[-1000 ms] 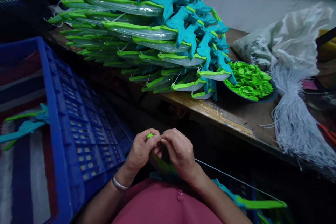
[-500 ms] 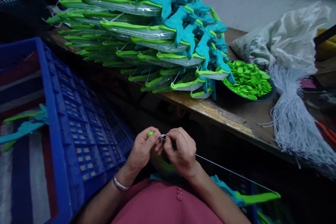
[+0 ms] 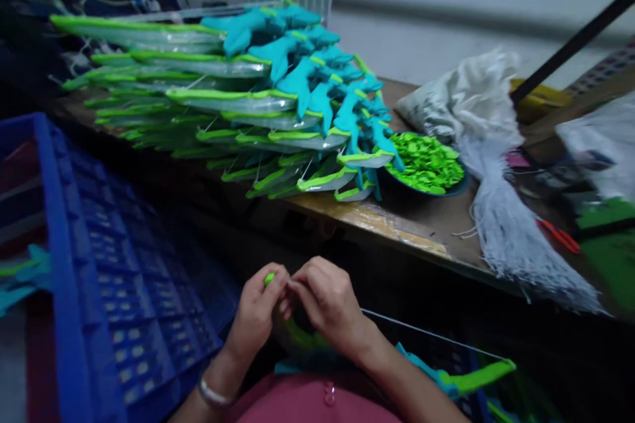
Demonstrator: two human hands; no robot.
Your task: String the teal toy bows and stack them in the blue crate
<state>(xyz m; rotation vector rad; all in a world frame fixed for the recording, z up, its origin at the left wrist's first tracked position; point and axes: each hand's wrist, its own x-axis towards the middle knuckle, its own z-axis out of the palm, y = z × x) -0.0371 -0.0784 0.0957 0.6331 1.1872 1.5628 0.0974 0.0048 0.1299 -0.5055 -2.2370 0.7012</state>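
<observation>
A green and teal toy bow (image 3: 481,378) lies across my lap, partly hidden by my forearms. My left hand (image 3: 258,304) is closed on its bright green tip (image 3: 269,278), which pokes out above the thumb. Fingers pinched, my right hand (image 3: 327,294) meets the left fingertips and grips the end of a white string (image 3: 436,336). From there the string runs taut to the bow's other green end at the right. The exact spot where string and tip meet is hidden between my fingers.
Stacked toy bows (image 3: 268,102) fill the bench (image 3: 377,218). Beside them are a bowl of green plastic pieces (image 3: 426,162), a bundle of white strings (image 3: 526,238), a white sack (image 3: 446,96) and red-handled scissors (image 3: 560,236). A blue crate (image 3: 74,264) stands at my left.
The camera view has shifted, bringing more of the bench's right side into sight. My right fingers have closed in against the left fingertips, covering the string knot that showed before.
</observation>
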